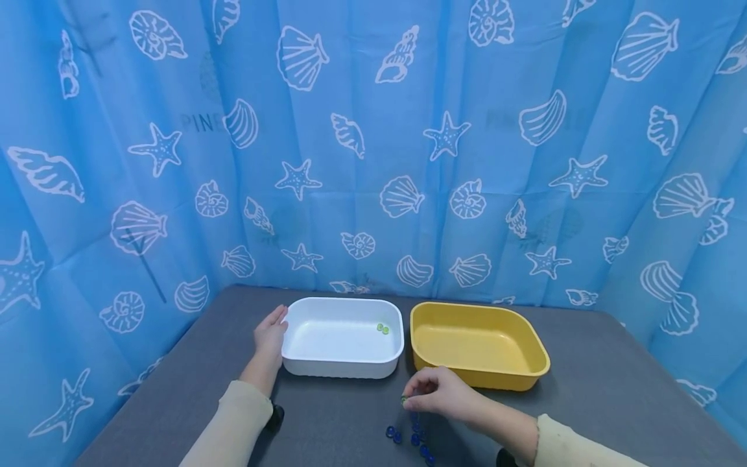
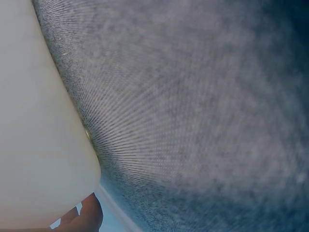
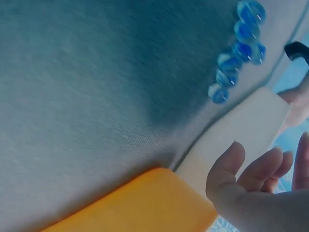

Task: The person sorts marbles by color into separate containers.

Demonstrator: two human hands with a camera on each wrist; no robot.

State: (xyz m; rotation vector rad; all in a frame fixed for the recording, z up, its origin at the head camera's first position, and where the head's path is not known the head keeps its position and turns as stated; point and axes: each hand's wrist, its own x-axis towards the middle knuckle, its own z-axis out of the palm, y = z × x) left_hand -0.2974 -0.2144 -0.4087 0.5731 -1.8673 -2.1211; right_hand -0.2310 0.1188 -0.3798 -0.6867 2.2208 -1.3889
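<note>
My left hand [image 1: 272, 332] lies with straight fingers against the left wall of a white tray [image 1: 309, 366]. Two green beads [image 1: 382, 329] sit inside that tray near its right side. My right hand [image 1: 410, 394] hovers just above the table in front of the gap between the trays, its fingertips pinching a small green bead [image 1: 404, 399]. Several blue beads [image 1: 410, 438] lie on the table just below that hand, and show again as the blue beads [image 3: 239, 53] in the right wrist view. There the fingers [image 3: 244, 166] curl loosely and the bead is hidden.
A yellow tray [image 1: 533, 370] with nothing in it stands right of the white one, almost touching it. The grey table [image 1: 595, 389] is walled by a blue seashell curtain [image 1: 373, 149] on three sides. The left wrist view shows only the white tray wall [image 2: 38, 145] and grey table [image 2: 193, 111].
</note>
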